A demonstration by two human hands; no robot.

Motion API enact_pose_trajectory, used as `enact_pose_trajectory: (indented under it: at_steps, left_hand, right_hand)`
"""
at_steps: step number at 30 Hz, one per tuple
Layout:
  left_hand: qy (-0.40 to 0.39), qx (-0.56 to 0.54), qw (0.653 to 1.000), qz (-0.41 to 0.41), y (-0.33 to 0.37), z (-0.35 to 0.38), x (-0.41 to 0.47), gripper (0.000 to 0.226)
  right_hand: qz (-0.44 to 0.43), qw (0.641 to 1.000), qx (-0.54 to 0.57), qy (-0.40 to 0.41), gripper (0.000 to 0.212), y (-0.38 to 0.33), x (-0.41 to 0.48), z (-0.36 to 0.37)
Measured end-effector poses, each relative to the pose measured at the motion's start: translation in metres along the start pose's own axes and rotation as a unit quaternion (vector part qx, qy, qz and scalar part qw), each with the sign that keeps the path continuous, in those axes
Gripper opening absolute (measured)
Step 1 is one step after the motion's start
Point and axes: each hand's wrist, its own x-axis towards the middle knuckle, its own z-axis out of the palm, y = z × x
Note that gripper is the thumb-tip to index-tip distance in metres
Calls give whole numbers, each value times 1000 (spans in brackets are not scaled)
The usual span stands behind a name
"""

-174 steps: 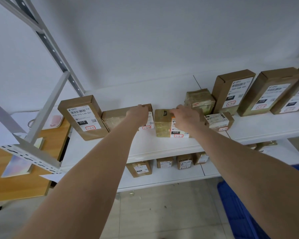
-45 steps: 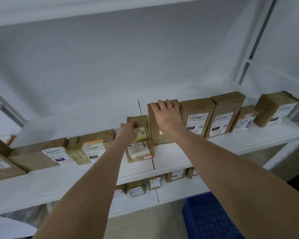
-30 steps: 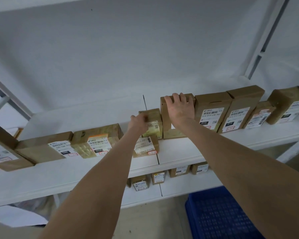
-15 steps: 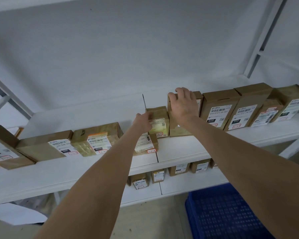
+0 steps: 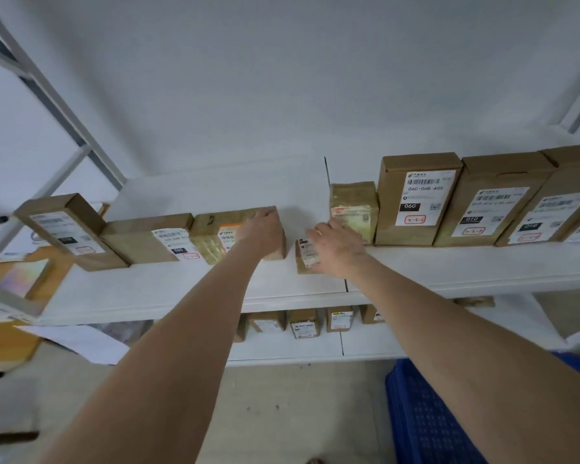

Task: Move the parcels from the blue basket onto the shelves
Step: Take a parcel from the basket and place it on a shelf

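Observation:
A row of brown parcels stands on the white shelf [image 5: 282,289]. My left hand [image 5: 263,231] grips the right end of a tape-wrapped parcel with an orange label [image 5: 215,239], fingers curled over its top edge. My right hand [image 5: 337,247] holds a small flat parcel with a white label [image 5: 307,261] lying near the shelf's front. Just behind it a small taped parcel [image 5: 352,207] stands upright against a tall box marked 060 [image 5: 416,199]. The blue basket [image 5: 432,413] sits on the floor at lower right; its contents are hidden.
More tall boxes [image 5: 489,202] fill the shelf to the right, and two boxes [image 5: 64,229] lean at the left end. Small parcels [image 5: 305,324] line the lower shelf. A grey upright [image 5: 47,95] crosses at left. A wooden table [image 5: 10,343] stands beyond it.
My left hand left the small upright taped parcel and moved left to the orange-label parcel. My right hand came off the tall box and dropped onto the small flat parcel.

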Motion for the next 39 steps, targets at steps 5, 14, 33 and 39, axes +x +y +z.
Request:
enact_pose_trajectory:
  at_steps: [5,14,33,39]
  left_hand:
    - [22,11,1000,13,-12,-8,0,46]
    - [27,62,998,-7,-17,-18,12,32]
    - [-36,203,972,109,13,10,36,63]
    - [-46,240,964,104,24,15,44,52]
  right_hand:
    - [58,998,26,-30,51,-22,17,7]
    - [97,992,69,-30,56,-43,52,-6]
    - [171,979,50,99,70,2,41,-16]
    - [225,970,87,13,78,20,38,-16]
